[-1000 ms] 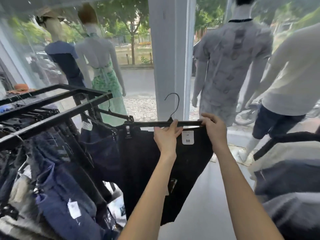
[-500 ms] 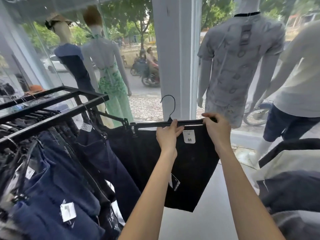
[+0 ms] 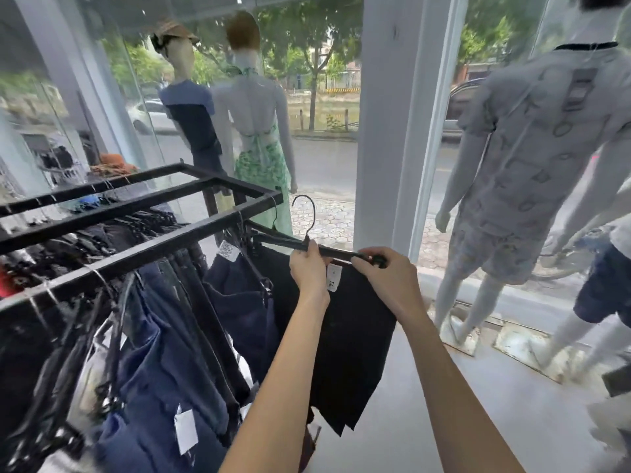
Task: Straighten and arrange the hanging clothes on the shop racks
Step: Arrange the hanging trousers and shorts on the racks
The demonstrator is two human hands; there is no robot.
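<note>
Left hand point(image 3: 309, 268) grips the hanger point(image 3: 338, 251) under its hook; right hand point(image 3: 386, 271) pinches the end clip. The black garment point(image 3: 355, 319) hangs just off the end of the rack point(image 3: 143, 256). Level the hanger, then hook it squarely on the rail.

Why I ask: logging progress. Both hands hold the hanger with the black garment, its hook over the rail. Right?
No. The head view shows the left hand and right hand holding the hanger with the black garment, but its hook is free, off the rail.
</note>
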